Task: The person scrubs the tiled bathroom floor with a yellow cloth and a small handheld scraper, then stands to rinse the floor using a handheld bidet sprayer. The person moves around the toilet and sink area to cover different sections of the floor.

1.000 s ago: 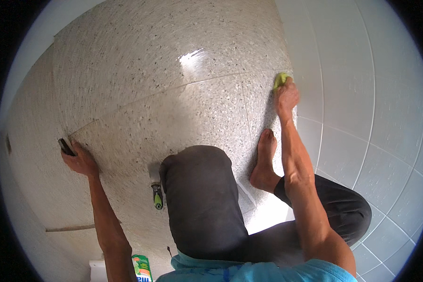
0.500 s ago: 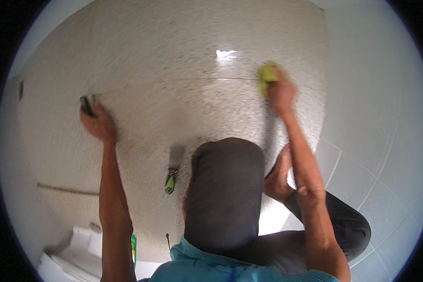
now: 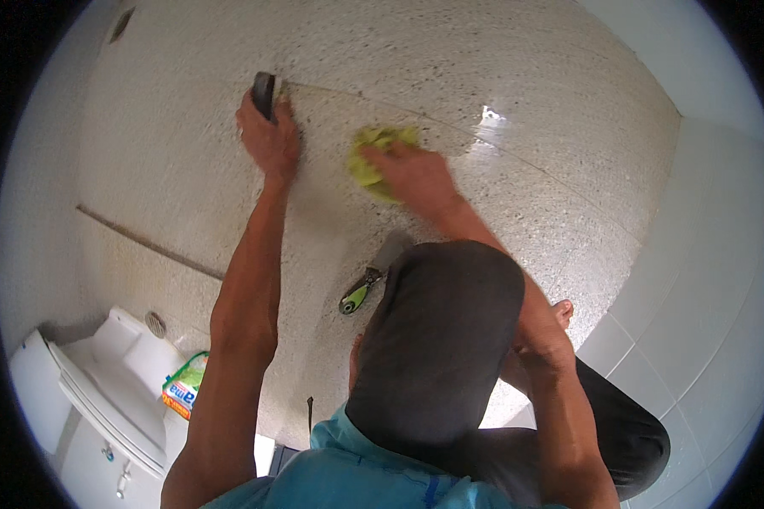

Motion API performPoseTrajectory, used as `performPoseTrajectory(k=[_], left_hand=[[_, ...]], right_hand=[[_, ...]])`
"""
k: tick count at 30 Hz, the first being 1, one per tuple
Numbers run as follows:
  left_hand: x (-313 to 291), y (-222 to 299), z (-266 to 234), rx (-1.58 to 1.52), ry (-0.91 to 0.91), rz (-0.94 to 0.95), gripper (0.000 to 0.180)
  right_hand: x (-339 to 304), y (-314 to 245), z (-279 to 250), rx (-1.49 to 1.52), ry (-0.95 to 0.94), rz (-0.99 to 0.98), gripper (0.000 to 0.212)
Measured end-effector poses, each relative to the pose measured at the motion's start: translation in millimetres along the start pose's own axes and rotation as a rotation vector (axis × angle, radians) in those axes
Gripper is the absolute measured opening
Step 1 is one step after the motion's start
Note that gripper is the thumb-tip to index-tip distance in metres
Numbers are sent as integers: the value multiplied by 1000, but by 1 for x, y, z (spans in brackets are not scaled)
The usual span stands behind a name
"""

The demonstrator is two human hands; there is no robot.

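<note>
My right hand (image 3: 416, 180) presses a crumpled yellow-green cloth (image 3: 370, 174) onto the speckled floor (image 3: 331, 254), fingers bent over it. My left hand (image 3: 270, 142), farther to the left and slightly higher in view, is closed around a dark, flat, block-like object (image 3: 264, 95) that touches or nearly touches the floor; its exact kind is not clear. Between my left arm and my raised knee lies a putty knife (image 3: 358, 293) with a green and black handle. Its wide grey blade points toward my knee and is partly hidden by it.
A white sink or toilet-like fixture (image 3: 115, 365) stands at lower left, with a colourful package (image 3: 185, 386) beside it and a round drain (image 3: 155, 324) near. A raised strip (image 3: 148, 246) crosses the floor at left. Pale tiled wall (image 3: 705, 254) borders the right.
My right hand has swept the cloth leftward, closer to my left hand. The view has turned, so the floor, putty knife and fixture appear shifted. The left hand still grips the dark object.
</note>
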State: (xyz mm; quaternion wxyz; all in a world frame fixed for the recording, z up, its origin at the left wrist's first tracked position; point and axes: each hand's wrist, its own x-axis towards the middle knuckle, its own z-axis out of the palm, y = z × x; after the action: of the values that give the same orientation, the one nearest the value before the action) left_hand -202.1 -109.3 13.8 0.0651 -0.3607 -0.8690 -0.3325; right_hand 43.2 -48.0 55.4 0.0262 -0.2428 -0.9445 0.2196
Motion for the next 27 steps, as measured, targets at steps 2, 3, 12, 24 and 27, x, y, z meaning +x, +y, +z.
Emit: performPoseTrajectory(k=[2, 3, 12, 24, 27], left_hand=[[1, 10, -1, -58, -2, -24, 51], [2, 13, -2, -86, -2, -38, 51], [-36, -1, -66, -85, 134, 62, 49], [-102, -41, -108, 115, -80, -143, 60], [-99, -40, -106, 109, -114, -172, 58]], right_hand=[[-18, 44, -6, -22, 77, 170, 51], [-25, 69, -17, -89, 116, 350, 47], [-111, 113, -41, -359, 140, 417, 45], [85, 15, -19, -322, 52, -54, 24], [150, -4, 1, -338, 115, -94, 22]])
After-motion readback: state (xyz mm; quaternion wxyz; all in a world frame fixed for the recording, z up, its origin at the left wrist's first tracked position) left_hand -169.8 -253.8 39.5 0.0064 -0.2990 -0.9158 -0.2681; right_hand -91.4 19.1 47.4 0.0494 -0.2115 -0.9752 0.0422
